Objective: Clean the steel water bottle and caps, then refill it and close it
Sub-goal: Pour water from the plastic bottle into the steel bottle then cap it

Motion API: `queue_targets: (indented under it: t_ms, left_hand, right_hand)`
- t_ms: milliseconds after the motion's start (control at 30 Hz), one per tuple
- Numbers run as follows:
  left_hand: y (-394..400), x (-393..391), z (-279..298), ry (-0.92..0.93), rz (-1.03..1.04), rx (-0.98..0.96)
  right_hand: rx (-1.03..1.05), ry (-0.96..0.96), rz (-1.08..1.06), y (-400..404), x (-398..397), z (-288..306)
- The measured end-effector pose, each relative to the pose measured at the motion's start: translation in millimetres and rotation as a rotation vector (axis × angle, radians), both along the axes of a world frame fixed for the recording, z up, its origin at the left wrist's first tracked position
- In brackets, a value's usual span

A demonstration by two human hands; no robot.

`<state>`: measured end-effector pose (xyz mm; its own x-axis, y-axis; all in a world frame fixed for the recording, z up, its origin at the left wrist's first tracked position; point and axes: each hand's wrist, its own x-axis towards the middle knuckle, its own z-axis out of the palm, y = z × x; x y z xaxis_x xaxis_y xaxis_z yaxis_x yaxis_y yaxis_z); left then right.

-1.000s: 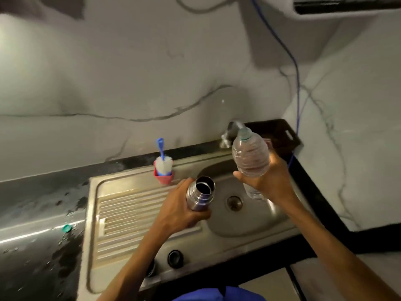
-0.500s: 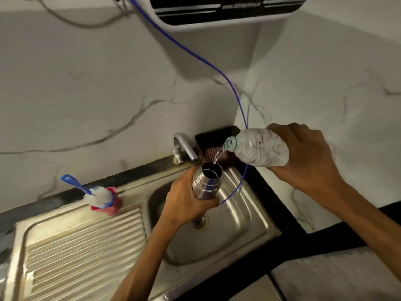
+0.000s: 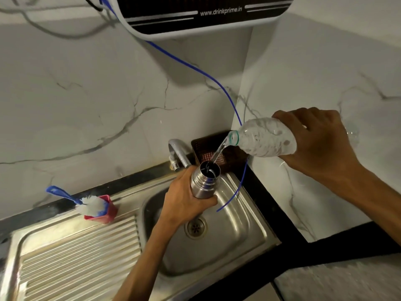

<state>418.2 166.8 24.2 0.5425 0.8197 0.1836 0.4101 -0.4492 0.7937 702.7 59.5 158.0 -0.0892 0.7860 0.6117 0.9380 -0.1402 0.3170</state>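
Note:
My left hand [image 3: 184, 200] grips the steel water bottle [image 3: 204, 181] upright over the sink basin [image 3: 236, 224], its mouth open and uncapped. My right hand [image 3: 319, 142] holds a clear plastic bottle [image 3: 264, 140] tipped nearly flat to the left, above and right of the steel one. A thin stream of water runs from the plastic bottle's neck into the steel bottle's mouth. No caps are in view.
A steel tap [image 3: 176, 153] stands behind the basin, with a dark basket [image 3: 208, 148] to its right. A blue tube [image 3: 234, 109] hangs from the wall-mounted purifier [image 3: 206, 16] into the sink. A blue-and-white brush [image 3: 86, 203] lies in a red cup [image 3: 106, 210] beside the ribbed drainboard [image 3: 76, 257].
One second ago the plastic bottle was upright beside the steel one. My right hand has tipped it over and water now pours into the steel bottle. The view has shifted right and upward.

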Motion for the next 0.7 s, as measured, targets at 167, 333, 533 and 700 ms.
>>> queue_targets:
  t_ms: [167, 333, 533, 700]
  left_hand:
    - [2.9, 1.4, -3.6, 0.001, 0.003, 0.01]
    - [7.0, 1.8, -4.0, -0.006, 0.022, 0.019]
    - [9.8, 0.3, -8.9, -0.008, 0.03, 0.026]
    - [11.7, -0.6, -12.3, -0.011, 0.04, 0.013]
  right_hand:
    - [0.037, -0.118, 0.025, 7.5, 3.4, 5.8]
    - [0.023, -0.068, 0.073, 13.1, 3.4, 10.9]
    - [0.037, -0.137, 0.081, 17.2, 3.8, 16.8]
    - [0.046, -0.185, 0.071, 18.2, 8.4, 18.2]
